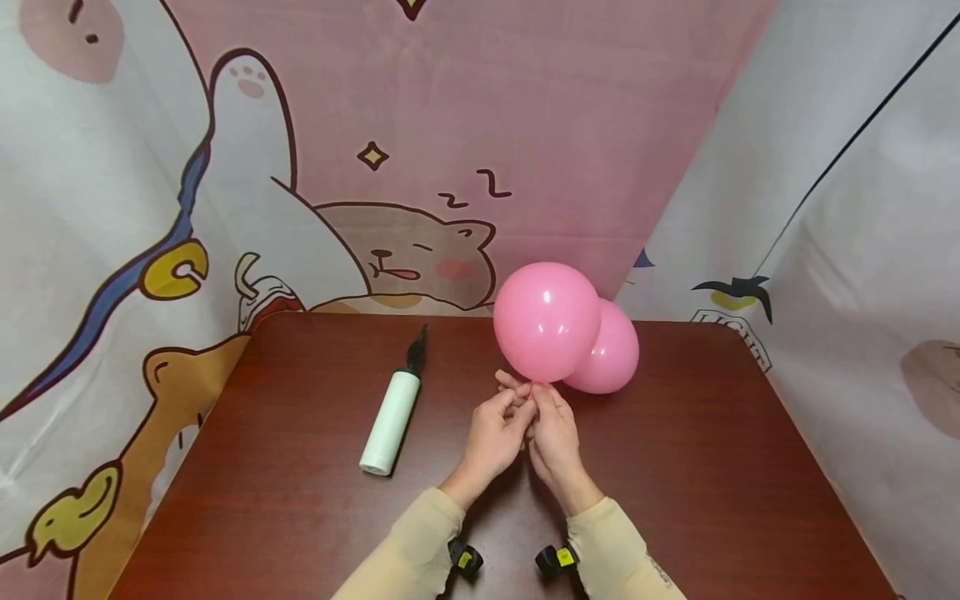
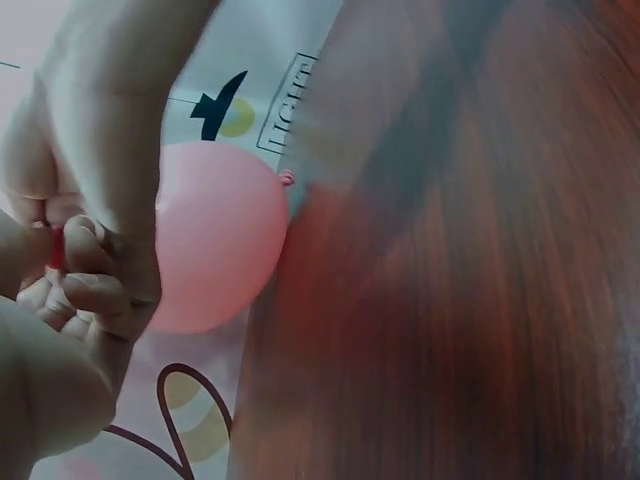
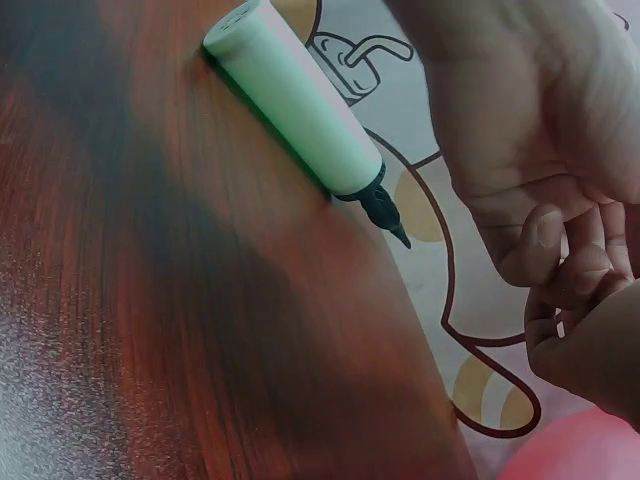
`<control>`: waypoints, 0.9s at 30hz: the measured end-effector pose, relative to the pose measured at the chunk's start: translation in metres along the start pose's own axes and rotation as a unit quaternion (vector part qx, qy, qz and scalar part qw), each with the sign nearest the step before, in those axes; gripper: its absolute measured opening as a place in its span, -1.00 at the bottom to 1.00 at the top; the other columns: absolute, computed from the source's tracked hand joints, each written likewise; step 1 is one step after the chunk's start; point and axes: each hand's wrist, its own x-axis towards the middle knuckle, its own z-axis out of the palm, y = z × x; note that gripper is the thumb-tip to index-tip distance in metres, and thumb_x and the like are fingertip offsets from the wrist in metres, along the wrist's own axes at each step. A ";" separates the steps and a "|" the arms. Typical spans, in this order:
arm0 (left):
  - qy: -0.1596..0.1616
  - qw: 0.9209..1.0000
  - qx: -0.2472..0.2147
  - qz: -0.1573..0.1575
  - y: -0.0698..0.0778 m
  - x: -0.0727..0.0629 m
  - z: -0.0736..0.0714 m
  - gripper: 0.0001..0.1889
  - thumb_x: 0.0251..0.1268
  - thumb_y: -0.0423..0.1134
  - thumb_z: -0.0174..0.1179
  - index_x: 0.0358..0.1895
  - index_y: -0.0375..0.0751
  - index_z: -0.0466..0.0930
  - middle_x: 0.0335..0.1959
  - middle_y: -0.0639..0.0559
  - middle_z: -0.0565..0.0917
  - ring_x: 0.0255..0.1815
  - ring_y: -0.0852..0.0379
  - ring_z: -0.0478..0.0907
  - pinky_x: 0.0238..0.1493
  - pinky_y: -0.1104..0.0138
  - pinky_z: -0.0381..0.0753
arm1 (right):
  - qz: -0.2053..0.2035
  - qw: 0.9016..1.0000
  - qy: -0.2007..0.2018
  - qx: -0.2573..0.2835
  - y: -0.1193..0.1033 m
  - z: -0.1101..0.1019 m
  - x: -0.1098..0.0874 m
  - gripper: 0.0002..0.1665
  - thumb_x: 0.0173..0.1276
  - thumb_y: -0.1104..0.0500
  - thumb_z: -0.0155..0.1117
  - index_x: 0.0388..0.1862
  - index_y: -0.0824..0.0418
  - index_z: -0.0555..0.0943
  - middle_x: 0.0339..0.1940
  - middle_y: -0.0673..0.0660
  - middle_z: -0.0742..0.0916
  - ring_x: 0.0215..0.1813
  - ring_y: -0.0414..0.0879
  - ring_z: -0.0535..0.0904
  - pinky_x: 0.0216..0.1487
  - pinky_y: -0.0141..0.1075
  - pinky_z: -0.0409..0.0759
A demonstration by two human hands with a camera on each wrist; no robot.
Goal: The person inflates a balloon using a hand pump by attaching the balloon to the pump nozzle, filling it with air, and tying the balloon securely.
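A round inflated pink balloon (image 1: 546,321) stands above my fingertips near the table's far edge. My left hand (image 1: 493,429) and right hand (image 1: 557,437) meet under it, both pinching its neck. In the left wrist view, a stretched red bit of the neck (image 2: 57,247) shows between curled fingers. Behind and to the right sits a second pink balloon (image 1: 613,354), partly covered by the first. Its small knot (image 2: 287,178) shows in the left wrist view. At the lower edge of the right wrist view, part of a pink balloon (image 3: 585,450) appears. Overlapping fingers hide the neck's exact shape.
Left of my hands, a pale green hand pump (image 1: 390,422) with a black nozzle lies on the brown wooden table (image 1: 300,517). A cartoon-printed cloth (image 1: 570,125) hangs behind and at the sides. Black wrist devices (image 1: 557,561) sit at both sleeves.
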 end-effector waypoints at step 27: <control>-0.111 0.973 0.143 0.141 0.003 0.006 -0.050 -0.79 0.46 -0.34 0.15 -0.42 -0.10 0.47 -0.58 0.19 0.37 -0.57 0.35 0.26 -0.52 0.49 0.22 | 0.068 0.996 0.033 0.043 -0.023 0.000 0.008 -0.58 0.67 0.30 -0.12 -0.44 0.19 0.55 -0.55 0.02 0.59 -0.53 -0.24 0.35 -0.49 -0.47 0.22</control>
